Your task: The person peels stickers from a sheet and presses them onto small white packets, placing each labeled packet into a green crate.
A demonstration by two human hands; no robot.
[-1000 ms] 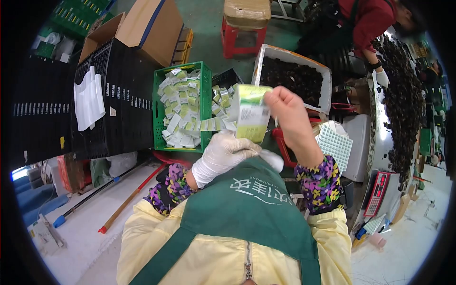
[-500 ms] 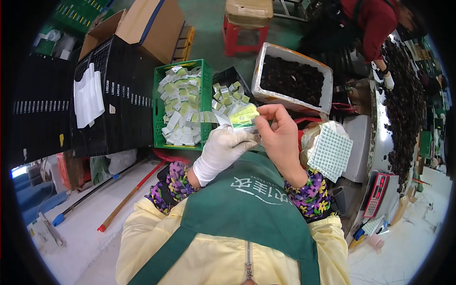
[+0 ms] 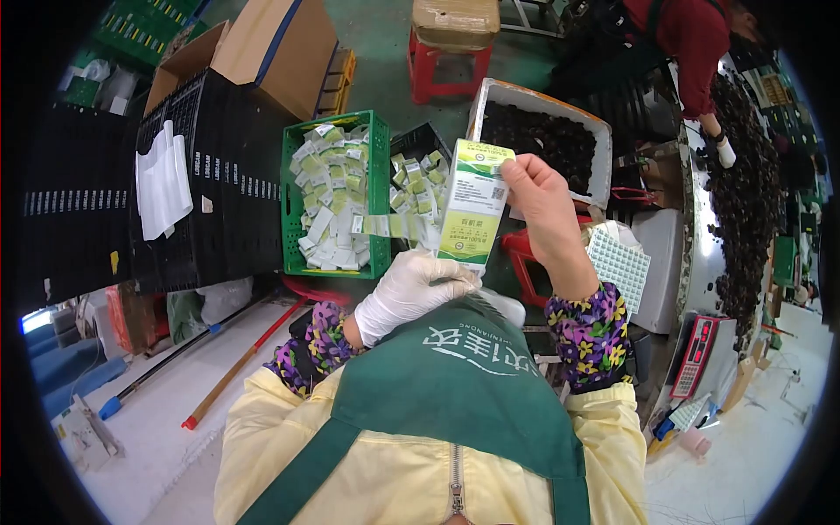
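A green-and-white printed label (image 3: 473, 206) with a QR code is stretched out in front of my apron. My bare right hand (image 3: 547, 206) pinches its top right edge between thumb and fingers. At its lower end, my white-gloved left hand (image 3: 420, 287) is closed on the label. Behind the left hand, a strip of small green-and-white labels (image 3: 385, 226) reaches over the side of the green crate (image 3: 379, 188). That crate is heaped with folded label strips (image 3: 337, 188). Beside it, a black crate (image 3: 429, 136) holds more of them.
A white foam box (image 3: 604, 166) of dark pieces stands ahead to the right, near a red stool (image 3: 451, 74). Sheets of round stickers (image 3: 619, 262) lie by my right arm. A co-worker in a red sleeve (image 3: 700, 79) reaches over a table of dark pieces (image 3: 744, 184). Black stacked crates (image 3: 210, 175) stand left.
My right hand has moved up and to the right, drawing the label out to its full length. My left hand stays low, slightly lower than before. The co-worker's gloved hand has shifted slightly.
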